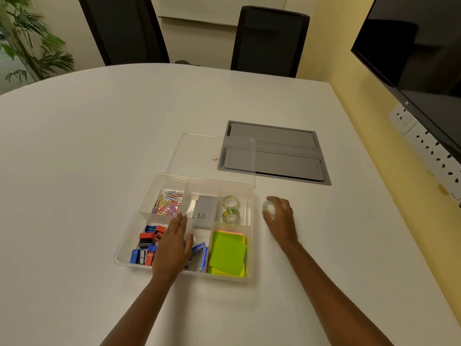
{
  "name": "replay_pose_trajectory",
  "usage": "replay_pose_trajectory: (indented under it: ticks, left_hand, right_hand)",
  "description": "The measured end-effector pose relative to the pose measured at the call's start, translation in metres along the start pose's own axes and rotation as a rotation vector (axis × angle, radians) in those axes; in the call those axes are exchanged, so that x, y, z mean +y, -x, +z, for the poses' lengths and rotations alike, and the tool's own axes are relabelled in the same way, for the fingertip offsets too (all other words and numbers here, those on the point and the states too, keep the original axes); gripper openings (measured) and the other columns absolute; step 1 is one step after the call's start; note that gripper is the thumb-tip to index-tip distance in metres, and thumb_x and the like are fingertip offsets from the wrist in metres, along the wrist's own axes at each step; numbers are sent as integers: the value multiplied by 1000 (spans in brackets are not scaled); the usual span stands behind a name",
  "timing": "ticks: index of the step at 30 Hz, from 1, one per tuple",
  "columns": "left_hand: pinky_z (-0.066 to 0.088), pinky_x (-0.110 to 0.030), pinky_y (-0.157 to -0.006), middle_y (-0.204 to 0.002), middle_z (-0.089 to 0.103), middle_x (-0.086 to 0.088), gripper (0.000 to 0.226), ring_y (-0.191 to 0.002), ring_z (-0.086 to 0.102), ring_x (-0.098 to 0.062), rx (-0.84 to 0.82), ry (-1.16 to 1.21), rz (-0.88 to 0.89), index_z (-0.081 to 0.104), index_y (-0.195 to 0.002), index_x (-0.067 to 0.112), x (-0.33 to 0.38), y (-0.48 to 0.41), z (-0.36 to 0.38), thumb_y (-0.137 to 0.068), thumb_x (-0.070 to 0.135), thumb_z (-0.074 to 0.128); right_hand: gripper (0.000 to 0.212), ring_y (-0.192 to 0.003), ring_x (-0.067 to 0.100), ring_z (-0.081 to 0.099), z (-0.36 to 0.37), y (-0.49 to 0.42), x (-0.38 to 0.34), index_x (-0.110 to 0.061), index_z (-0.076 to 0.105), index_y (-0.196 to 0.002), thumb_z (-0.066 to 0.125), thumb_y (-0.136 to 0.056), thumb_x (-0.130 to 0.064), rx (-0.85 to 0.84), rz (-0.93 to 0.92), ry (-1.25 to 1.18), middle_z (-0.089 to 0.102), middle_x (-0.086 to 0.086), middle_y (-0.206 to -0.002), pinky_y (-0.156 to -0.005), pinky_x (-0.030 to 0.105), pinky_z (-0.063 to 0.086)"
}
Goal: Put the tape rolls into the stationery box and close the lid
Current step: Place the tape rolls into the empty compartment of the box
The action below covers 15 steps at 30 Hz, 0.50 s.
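Observation:
A clear stationery box [129,236] stands open on the white table, split into compartments. Two clear tape rolls [230,201] [230,216] lie in its far right compartment. Just right of the box, my right hand [280,218] is closed around a third tape roll [268,208] close to the table top. My left hand [173,245] rests flat over the middle of the box, fingers spread, holding nothing. The clear lid [212,151] lies flat on the table behind the box.
The box also holds paper clips [167,203], sharpeners [147,243], a grey case [205,211] and green sticky notes [228,253]. A grey cable hatch [282,156] is set into the table behind. Two black chairs stand at the far edge, a screen hangs at right.

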<state>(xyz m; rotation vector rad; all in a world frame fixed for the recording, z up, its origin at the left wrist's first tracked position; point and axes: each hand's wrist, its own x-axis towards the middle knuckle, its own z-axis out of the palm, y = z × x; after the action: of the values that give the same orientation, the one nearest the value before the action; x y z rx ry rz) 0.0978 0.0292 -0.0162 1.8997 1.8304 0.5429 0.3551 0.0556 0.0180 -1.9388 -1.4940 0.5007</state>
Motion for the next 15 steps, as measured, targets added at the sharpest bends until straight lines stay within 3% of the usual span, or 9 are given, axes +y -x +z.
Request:
replay_pose_trajectory:
  ticks: [5, 15]
  left_hand:
    - [25, -41, -115, -155, 18, -6, 54, -143, 16, -21, -11, -3, 2, 16, -143, 14, 0, 1, -1, -95, 28, 38]
    - [19, -38, -117, -156, 15, -6, 55, -144, 14, -21, -22, -30, 12, 14, -143, 13, 1, 1, -2, -95, 29, 36]
  right_hand:
    - [40, -128, 29, 40, 21, -11, -34, -10, 50, -130, 55, -89, -8, -154, -234, 160, 43, 13, -141, -102, 36, 41]
    - [39, -137, 22, 34, 34, 4, -29, -7, 45, -133, 45, -94, -6, -210, -101, 222, 31, 7, -151, -108, 34, 38]
